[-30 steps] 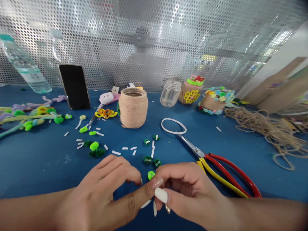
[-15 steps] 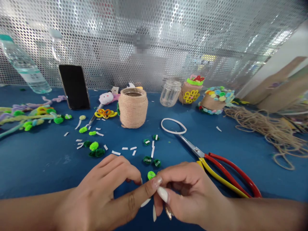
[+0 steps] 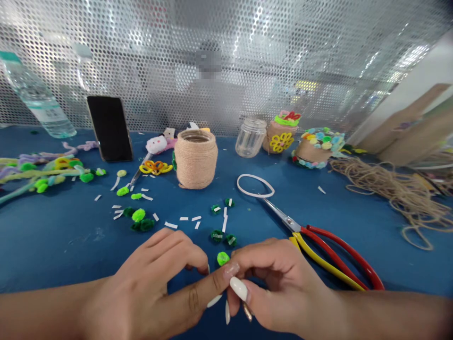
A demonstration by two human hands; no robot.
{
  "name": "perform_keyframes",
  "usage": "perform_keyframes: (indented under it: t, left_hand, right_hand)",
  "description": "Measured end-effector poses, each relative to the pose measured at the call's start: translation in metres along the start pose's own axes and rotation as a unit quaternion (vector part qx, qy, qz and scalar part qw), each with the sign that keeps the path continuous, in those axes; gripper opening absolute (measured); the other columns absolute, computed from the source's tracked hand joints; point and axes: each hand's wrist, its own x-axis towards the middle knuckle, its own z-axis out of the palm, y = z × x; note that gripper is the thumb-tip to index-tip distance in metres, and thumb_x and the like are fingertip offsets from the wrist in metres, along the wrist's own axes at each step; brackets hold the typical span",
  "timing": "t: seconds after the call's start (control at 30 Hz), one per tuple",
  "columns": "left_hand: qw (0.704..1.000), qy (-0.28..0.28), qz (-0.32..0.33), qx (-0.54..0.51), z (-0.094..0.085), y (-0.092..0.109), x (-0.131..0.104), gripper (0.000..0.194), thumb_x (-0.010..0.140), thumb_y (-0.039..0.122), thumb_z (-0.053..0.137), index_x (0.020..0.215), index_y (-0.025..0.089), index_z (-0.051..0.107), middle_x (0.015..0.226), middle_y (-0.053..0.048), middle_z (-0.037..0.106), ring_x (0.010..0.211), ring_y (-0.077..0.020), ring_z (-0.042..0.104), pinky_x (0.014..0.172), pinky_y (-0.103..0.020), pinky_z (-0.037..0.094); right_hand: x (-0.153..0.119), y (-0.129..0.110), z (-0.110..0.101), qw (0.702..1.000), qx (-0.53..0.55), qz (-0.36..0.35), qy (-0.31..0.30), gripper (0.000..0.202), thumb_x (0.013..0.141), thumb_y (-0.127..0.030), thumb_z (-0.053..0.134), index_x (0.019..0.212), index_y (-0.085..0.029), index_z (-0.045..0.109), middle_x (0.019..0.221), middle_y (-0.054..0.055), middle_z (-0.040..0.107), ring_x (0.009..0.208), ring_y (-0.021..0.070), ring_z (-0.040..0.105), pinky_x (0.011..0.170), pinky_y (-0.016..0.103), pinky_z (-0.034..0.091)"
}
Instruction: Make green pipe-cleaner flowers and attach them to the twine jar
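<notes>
My left hand (image 3: pixel 155 283) is closed, its thumb reaching right to meet the fingertips of my right hand (image 3: pixel 279 283). My right thumb and index finger are pinched together at the left thumb tip; anything held between the fingertips is too small or hidden to make out. A bright green pom-pom (image 3: pixel 222 258) shows just beyond the left thumb tip; I cannot tell whether the fingers touch it. Several dark green pom-poms (image 3: pixel 216 235) with white strips on them lie a little farther away. Scissors (image 3: pixel 290 223) with red and yellow handles rest beside my right hand, blades partly under a white ring (image 3: pixel 255 194).
Farther back stand a twine-wrapped jar (image 3: pixel 196 163), a glass jar (image 3: pixel 250 139), two decorated jars (image 3: pixel 281 137), a phone (image 3: pixel 109 130) and a water bottle (image 3: pixel 42 104). Pipe cleaners (image 3: pixel 21 175) and paper strips (image 3: pixel 171 225) lie left; loose twine (image 3: pixel 392 189) sits right.
My right thumb and the left thumb tip have shifted very slightly, showing more of the bright green pom-pom. Everything else on the table stays in place.
</notes>
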Motion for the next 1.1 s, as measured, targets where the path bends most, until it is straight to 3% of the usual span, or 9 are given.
perform_keyframes:
  t: [0.2,0.33,0.43,0.47,0.53,0.6,0.83,1.0,1.1]
  left_hand:
    - [1.000,-0.007,-0.001,-0.011,0.002,-0.004,-0.005,0.042,0.087,0.006,0.042,0.119,0.031,0.055,0.079,0.003,0.058,0.069,-0.0119,0.051,0.066,-0.026,0.040]
    - [0.999,-0.025,0.028,-0.031,-0.003,-0.008,-0.004,0.043,0.087,0.008,0.041,0.127,0.023,0.049,0.088,-0.003,0.059,0.077,-0.0155,0.052,0.071,-0.029,0.042]
    - [0.999,-0.038,0.008,-0.020,-0.003,-0.011,-0.002,0.046,0.089,0.010,0.039,0.134,0.018,0.039,0.105,-0.007,0.058,0.093,-0.0199,0.053,0.082,-0.035,0.042]
    - [0.999,-0.042,-0.006,-0.013,-0.003,-0.011,-0.002,0.046,0.090,0.011,0.038,0.136,0.018,0.037,0.112,-0.008,0.057,0.098,-0.0211,0.052,0.085,-0.037,0.041]
    - [0.998,-0.049,-0.036,-0.007,0.000,-0.013,-0.001,0.046,0.092,0.013,0.037,0.138,0.017,0.033,0.121,-0.010,0.053,0.105,-0.0221,0.049,0.089,-0.038,0.039]
    - [0.996,-0.056,-0.064,-0.013,0.002,-0.014,0.000,0.047,0.093,0.014,0.036,0.139,0.017,0.031,0.124,-0.010,0.051,0.108,-0.0217,0.047,0.091,-0.037,0.040]
    - [0.993,-0.061,-0.101,-0.015,0.003,-0.016,-0.001,0.047,0.094,0.017,0.035,0.140,0.022,0.029,0.126,-0.006,0.050,0.109,-0.0203,0.048,0.092,-0.037,0.040]
    - [0.991,-0.054,-0.120,-0.012,0.004,-0.017,0.000,0.043,0.095,0.020,0.036,0.138,0.024,0.031,0.127,-0.006,0.050,0.113,-0.0200,0.048,0.095,-0.037,0.041]
    - [0.990,-0.046,-0.135,-0.011,0.005,-0.017,0.000,0.042,0.095,0.022,0.037,0.137,0.024,0.032,0.127,-0.004,0.051,0.116,-0.0198,0.048,0.096,-0.037,0.041]
  right_hand:
    - [-0.006,-0.005,-0.002,0.998,-0.051,0.021,-0.021,0.021,0.080,-0.013,0.049,0.070,-0.014,0.067,0.061,0.002,0.066,0.048,0.0067,0.050,0.046,0.016,0.042]
    - [0.008,-0.013,-0.019,0.976,-0.189,-0.027,0.107,0.022,0.084,-0.019,0.049,0.088,-0.015,0.070,0.068,0.002,0.068,0.059,0.0113,0.059,0.054,0.021,0.048]
    - [0.031,-0.004,-0.047,0.906,-0.368,-0.114,0.174,0.031,0.083,-0.014,0.050,0.110,-0.017,0.065,0.094,0.007,0.070,0.081,0.0173,0.064,0.073,0.031,0.053]
    - [0.038,0.001,-0.056,0.870,-0.441,-0.151,0.159,0.036,0.083,-0.011,0.048,0.116,-0.015,0.063,0.109,0.010,0.067,0.096,0.0208,0.061,0.084,0.037,0.051]
    - [0.050,0.012,-0.072,0.803,-0.553,-0.189,0.119,0.039,0.085,-0.008,0.043,0.118,-0.012,0.062,0.118,0.015,0.063,0.111,0.0269,0.055,0.095,0.047,0.045]
    - [0.055,0.020,-0.081,0.775,-0.595,-0.194,0.090,0.037,0.086,-0.010,0.044,0.117,-0.012,0.064,0.118,0.016,0.064,0.112,0.0291,0.055,0.095,0.051,0.045]
    - [0.054,0.023,-0.078,0.770,-0.595,-0.222,0.052,0.021,0.085,-0.014,0.053,0.096,-0.013,0.071,0.101,0.014,0.069,0.106,0.0286,0.058,0.091,0.048,0.048]
    - [0.053,0.020,-0.077,0.781,-0.583,-0.221,0.046,0.029,0.086,-0.015,0.052,0.111,-0.010,0.065,0.107,0.015,0.066,0.110,0.0281,0.055,0.092,0.047,0.048]
    - [0.053,0.022,-0.077,0.787,-0.579,-0.210,0.028,0.023,0.086,-0.017,0.055,0.106,-0.014,0.068,0.107,0.014,0.065,0.113,0.0302,0.052,0.093,0.050,0.045]
